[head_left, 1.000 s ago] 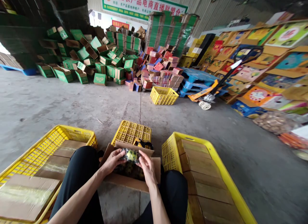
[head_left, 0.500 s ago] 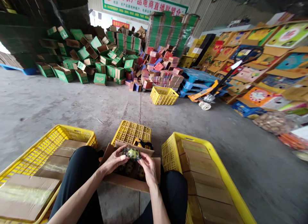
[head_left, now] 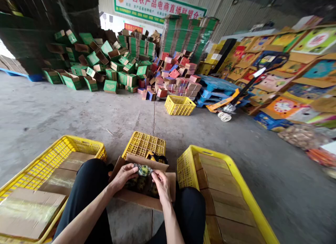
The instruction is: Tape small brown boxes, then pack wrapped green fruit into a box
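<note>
A yellow-green, dark-patched fruit in clear plastic wrap (head_left: 144, 170) is held between my two hands, just above an open cardboard box (head_left: 141, 198). My left hand (head_left: 126, 176) pinches the left end of the wrap with thumb and fingers. On the other side, my right hand (head_left: 160, 181) grips the wrap's right end. Inside the box lie several similar wrapped pieces (head_left: 140, 184), partly hidden by the hands. Behind the box's far flap, a yellow-and-black tape dispenser (head_left: 156, 157) rests on an upturned yellow crate (head_left: 144, 144).
Yellow crates of cardboard boxes flank my knees, one left crate (head_left: 86, 143) and one right crate (head_left: 187, 167). Farther off stand another yellow crate (head_left: 180, 106), a pallet jack (head_left: 225, 106), blue pallets (head_left: 212, 85) and a heap of green boxes (head_left: 110, 85).
The wrapped fruit has turned slightly, and my right fingers have shifted onto the twisted end of its wrap. The box and crates stay in place; the view has shifted a little.
</note>
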`<control>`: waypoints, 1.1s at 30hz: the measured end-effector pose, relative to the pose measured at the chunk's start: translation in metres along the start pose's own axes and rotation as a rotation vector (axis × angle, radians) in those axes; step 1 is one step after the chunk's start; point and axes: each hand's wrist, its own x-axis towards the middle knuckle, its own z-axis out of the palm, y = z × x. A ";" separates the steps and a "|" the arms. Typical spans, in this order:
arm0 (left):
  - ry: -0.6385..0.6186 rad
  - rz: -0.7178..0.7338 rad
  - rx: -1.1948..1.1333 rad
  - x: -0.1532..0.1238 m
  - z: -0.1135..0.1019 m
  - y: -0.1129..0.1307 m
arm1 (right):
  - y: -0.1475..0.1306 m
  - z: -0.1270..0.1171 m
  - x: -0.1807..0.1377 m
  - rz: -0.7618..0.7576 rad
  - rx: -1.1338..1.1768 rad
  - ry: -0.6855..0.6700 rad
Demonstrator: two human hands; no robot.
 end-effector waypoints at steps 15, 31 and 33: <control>-0.078 -0.076 0.010 -0.001 0.002 0.004 | -0.002 0.004 -0.001 0.191 0.211 -0.043; 0.085 -0.074 -0.011 0.005 -0.005 -0.003 | -0.013 0.002 -0.007 0.113 0.192 -0.277; 0.089 -0.081 -0.019 0.005 -0.004 -0.003 | -0.014 0.003 -0.006 0.078 0.179 -0.261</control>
